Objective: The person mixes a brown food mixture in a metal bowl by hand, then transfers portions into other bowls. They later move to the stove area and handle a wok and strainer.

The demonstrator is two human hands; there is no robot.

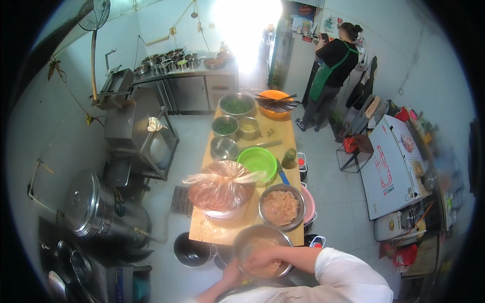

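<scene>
A steel mixing bowl (285, 235) sits at the near edge of the wooden table (204, 231), in front of my body. My left hand (232, 270) grips its left rim. My right hand (261, 258) is down inside the bowl, among pale raw meat (273, 267) in cloudy liquid. Its fingers are hidden, so I cannot tell whether they hold a piece. Just beyond stands a second steel bowl (261, 207) heaped with pink sliced raw meat (280, 207). To its left, a tied clear plastic bag (223, 189) of reddish contents rests in a white tub (223, 214).
Farther along the table are a green basin (257, 161), a blue-handled knife (282, 175), a glass jar (290, 158), steel bowls of chopped greens (236, 105) and an orange basin (276, 99). Black buckets (192, 250) stand below left. A co-worker (335, 72) stands by the refrigerator.
</scene>
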